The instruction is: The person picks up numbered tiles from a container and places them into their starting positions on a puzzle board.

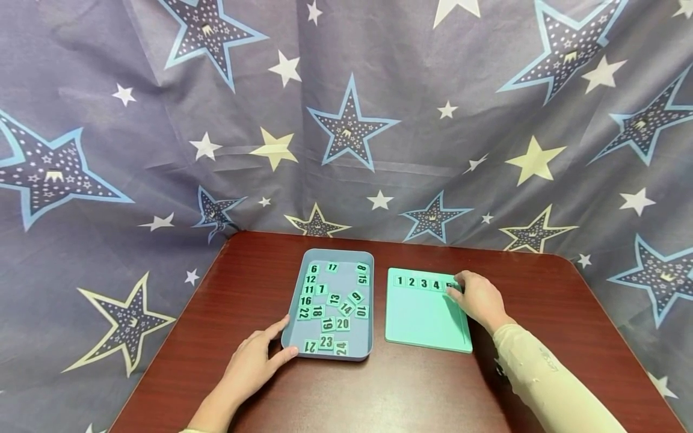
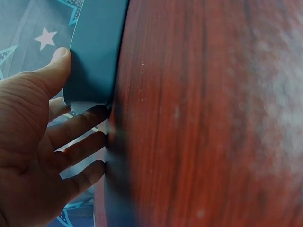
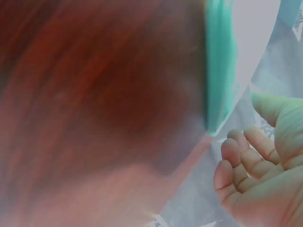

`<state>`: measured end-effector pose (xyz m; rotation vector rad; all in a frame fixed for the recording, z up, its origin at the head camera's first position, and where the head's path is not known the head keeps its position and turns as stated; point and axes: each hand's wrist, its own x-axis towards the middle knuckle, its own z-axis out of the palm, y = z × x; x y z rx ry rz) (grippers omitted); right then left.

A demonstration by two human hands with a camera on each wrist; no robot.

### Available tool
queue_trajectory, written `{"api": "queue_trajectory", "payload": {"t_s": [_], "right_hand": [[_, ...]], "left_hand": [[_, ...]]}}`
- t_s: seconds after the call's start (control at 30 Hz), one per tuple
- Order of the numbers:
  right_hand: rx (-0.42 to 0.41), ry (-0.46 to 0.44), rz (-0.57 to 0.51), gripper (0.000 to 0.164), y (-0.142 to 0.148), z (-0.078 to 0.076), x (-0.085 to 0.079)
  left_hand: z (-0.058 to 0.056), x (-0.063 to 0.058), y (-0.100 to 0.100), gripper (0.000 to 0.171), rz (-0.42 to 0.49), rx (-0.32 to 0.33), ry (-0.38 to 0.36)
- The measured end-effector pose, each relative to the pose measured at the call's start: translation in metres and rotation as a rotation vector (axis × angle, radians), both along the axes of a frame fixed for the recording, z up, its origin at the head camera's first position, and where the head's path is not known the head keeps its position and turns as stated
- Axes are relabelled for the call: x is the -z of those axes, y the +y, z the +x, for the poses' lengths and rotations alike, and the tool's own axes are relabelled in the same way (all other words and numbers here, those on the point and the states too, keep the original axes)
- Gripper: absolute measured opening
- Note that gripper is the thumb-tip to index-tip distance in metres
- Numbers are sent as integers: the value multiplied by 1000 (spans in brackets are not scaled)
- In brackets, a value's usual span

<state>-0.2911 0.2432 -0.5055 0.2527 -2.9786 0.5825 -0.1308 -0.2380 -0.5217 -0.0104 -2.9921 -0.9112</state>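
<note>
My left hand (image 1: 251,364) rests at the near left corner of a grey-blue tray (image 1: 290,325), thumb on the near wall and fingers along the left side. In the left wrist view its fingers (image 2: 78,151) are spread out, touching the tray's corner. Loose number tiles, such as a 20 tile (image 1: 343,324) and a 17 tile (image 1: 332,267), lie in the tray at various angles. My right hand (image 1: 480,299) is at the upper right corner of a mint-green board (image 1: 425,319), its thumb over the 5 tile (image 1: 449,287). The right wrist view shows loosely bent fingers (image 3: 255,163) with nothing visible between them and the thumb.
Tiles 1 to 4, ending with the 4 tile (image 1: 436,285), stand in a row along the board's top edge. Both tray and board lie on a reddish-brown wooden table (image 1: 411,385). A grey star-patterned cloth (image 1: 260,108) hangs behind and beside the table.
</note>
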Motion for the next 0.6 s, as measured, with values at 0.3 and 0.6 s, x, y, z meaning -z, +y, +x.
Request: {"api": "queue_trajectory", "payload": {"t_s": [0.3, 0.6], "right_hand": [[-70, 29, -49, 39, -34, 2, -13], [-255, 55, -126, 36, -101, -1, -45]], "left_hand": [[0, -2, 0, 72, -1, -3, 1], [1, -1, 1, 73, -10, -5, -6]]}}
